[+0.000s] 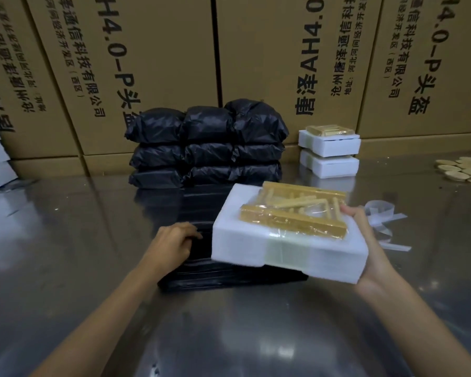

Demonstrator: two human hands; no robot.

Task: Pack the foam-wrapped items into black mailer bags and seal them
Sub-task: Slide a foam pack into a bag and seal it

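I see my right hand (365, 240) gripping the white foam-wrapped block with a clear bag of tan sticks on top (288, 235), fingers curled round its right edge, held over the flat stack of black mailer bags (229, 276). My left hand (172, 243) presses that stack, fingers bent. Behind on the shiny steel worktop (79, 227): sealed black parcels (207, 142), two more foam blocks (329, 153).

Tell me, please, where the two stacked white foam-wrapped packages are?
The two stacked white foam-wrapped packages sit at the table's far right, beside the pile of sealed black mailer bags, against the cardboard boxes.
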